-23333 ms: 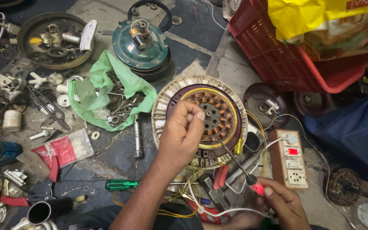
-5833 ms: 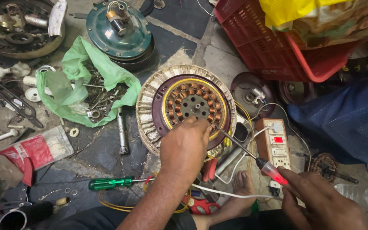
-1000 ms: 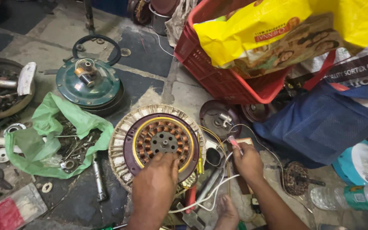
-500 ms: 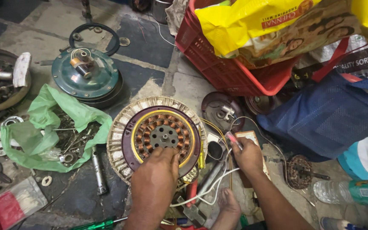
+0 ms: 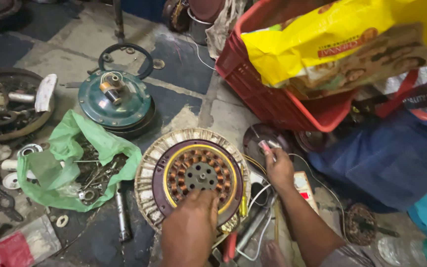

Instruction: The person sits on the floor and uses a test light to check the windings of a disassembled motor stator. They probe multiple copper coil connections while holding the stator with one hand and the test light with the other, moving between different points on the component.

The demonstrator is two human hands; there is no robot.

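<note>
A round fan stator (image 5: 193, 173) with copper windings and a purple ring lies on the floor. My left hand (image 5: 191, 230) rests flat on its near rim, fingers toward the centre hub. My right hand (image 5: 277, 165) is to the right of the stator, fingers closed around a red-tipped tester probe (image 5: 263, 145) whose tip points up and away. White and yellow wires (image 5: 253, 195) trail between the stator and a small white meter box (image 5: 304, 187) under my right wrist.
A green fan motor cover (image 5: 114, 101) sits at the back left. A green plastic bag (image 5: 70, 163) holds small metal parts. A red crate (image 5: 277, 94) with a yellow bag (image 5: 342, 39) stands at the right, and blue cloth (image 5: 386, 158) lies beside it. My bare foot (image 5: 273, 254) is near the tools.
The view has shifted down and left. My right hand has lifted the probe slightly away from the stator. My left hand stays on the stator's near rim.
</note>
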